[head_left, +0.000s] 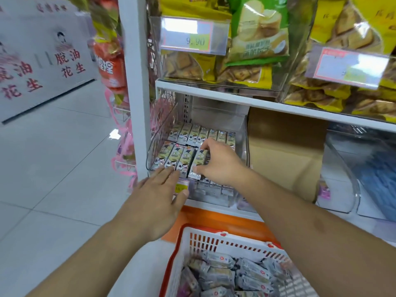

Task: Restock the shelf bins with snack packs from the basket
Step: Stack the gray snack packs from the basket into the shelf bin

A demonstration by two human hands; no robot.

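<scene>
The left hand point(159, 190) lies flat with its fingers point(169, 171) straight, pressing against the near ends of the front row of snack packs point(171, 159) at the lip of the clear shelf bin point(159, 123); it grasps nothing. Just to its right, the right hand point(218, 161) pinches one snack pack point(198, 162) between thumb and curled fingers, setting it in line beside the others. A second row stands behind. Below, the white-and-orange basket point(214, 236) holds a loose heap of wrapped packs point(231, 275).

These packs look light and small, with slick crinkly film over a fairly stiff bar, so they likely slide and topple easily. Taking one by its long sides near the middle, with gentle pressure, seems safest; the sealed ends are floppy.
</scene>
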